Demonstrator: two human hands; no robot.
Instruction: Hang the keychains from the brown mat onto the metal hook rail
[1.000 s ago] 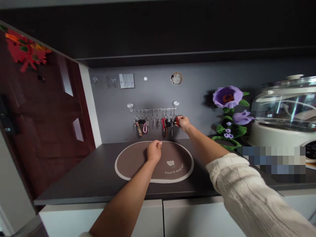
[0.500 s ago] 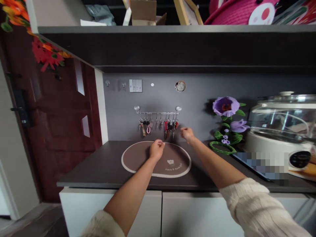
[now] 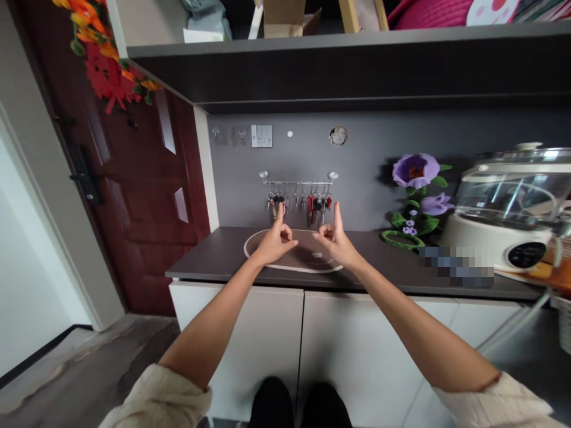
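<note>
- The left hand (image 3: 274, 242) and right hand (image 3: 335, 239) are raised side by side over an oval brown mat (image 3: 298, 252) on a dark counter (image 3: 214, 261). Each has its forefinger straight up and the other fingers loosely curled, holding nothing.
- The key bunches (image 3: 312, 203) hang from a wall rail (image 3: 298, 182) at twelve o'clock of the hands, beyond the fingertips and seemingly untouched.
- Risk: the bunches hang crowded together, so a finger hooking one could drag a neighbour off its hook onto the counter.
- Risk: the rail seems to hang from two suction cups, so a hard downward pull may loosen it.
- Risk: a wide sweep of the right arm toward two o'clock could knock over the purple flower (image 3: 417, 172). Farther round, at three o'clock, stands a glass-lidded cooker (image 3: 508, 202).
</note>
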